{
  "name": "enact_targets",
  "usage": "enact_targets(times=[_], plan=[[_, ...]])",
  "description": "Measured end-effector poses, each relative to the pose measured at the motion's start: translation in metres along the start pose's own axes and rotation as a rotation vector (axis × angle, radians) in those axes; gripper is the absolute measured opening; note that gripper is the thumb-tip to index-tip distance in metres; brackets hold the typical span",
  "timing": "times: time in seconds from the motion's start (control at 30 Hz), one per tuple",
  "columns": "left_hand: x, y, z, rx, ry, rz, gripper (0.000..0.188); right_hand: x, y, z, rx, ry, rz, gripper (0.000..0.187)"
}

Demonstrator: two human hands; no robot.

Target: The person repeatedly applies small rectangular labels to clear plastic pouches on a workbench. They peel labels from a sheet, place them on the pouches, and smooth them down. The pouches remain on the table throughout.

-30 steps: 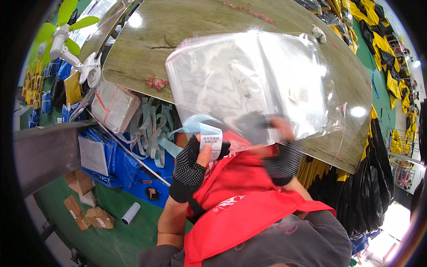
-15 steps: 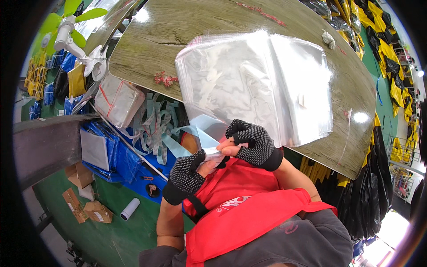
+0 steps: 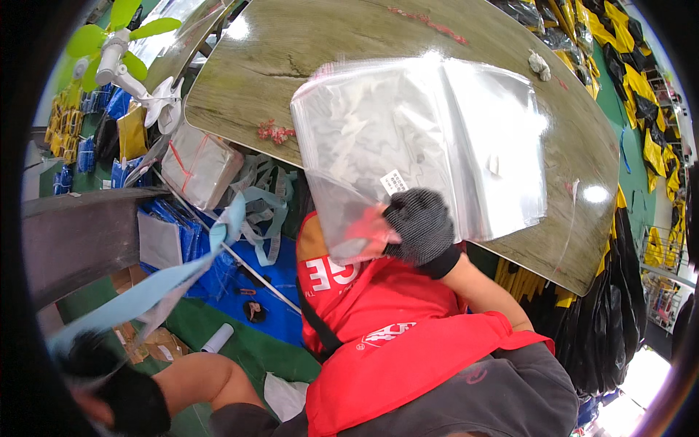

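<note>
A pale blue strip (image 3: pixel 156 291), likely label backing, stretches out at the lower left. My left hand (image 3: pixel 120 393), in a black fingerless glove, has the strip's end; motion blurs its fingers. Over the near edge of a stack of clear plastic bags (image 3: pixel 364 124) is my right hand (image 3: pixel 421 227), in a dotted black fingerless glove. Its fingers curl round a bag's near part, with the fingertips blurred. Just beyond the knuckles, a small white printed label (image 3: pixel 393 182) lies on the plastic. The bag's near corner hangs past the table edge, over my red apron (image 3: pixel 378 291).
The bags lie on a wood-grain table (image 3: pixel 262 44). Left of it are a tied bundle of clear bags (image 3: pixel 200 167), loose strip coils (image 3: pixel 266 211), blue packs (image 3: pixel 200 244) and a clip-on fan (image 3: pixel 113 54). Black and yellow bags (image 3: pixel 608 306) hang at the right.
My hands have parted: the left swung far to the lower left, drawing the blue strip out long. The right stayed over the bags, and the white label now shows on the plastic.
</note>
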State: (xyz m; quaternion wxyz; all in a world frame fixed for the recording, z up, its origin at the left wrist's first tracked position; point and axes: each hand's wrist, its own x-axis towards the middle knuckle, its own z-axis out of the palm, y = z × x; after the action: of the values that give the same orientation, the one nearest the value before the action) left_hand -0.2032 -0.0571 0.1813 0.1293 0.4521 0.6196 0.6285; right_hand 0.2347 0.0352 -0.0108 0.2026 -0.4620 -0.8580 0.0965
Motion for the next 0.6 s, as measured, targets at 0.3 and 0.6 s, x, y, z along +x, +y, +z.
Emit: enact_targets(times=[0.3,0.6], plan=[[-0.104,-0.057,0.187,-0.277,-0.547,-0.857,0.040,-0.008,-0.006,0.036,0.000,0.106,0.085,0.037],[-0.149,-0.075,0.213,-0.456,-0.611,-1.022,0.040,-0.003,-0.004,0.025,0.061,0.051,0.127,0.012]])
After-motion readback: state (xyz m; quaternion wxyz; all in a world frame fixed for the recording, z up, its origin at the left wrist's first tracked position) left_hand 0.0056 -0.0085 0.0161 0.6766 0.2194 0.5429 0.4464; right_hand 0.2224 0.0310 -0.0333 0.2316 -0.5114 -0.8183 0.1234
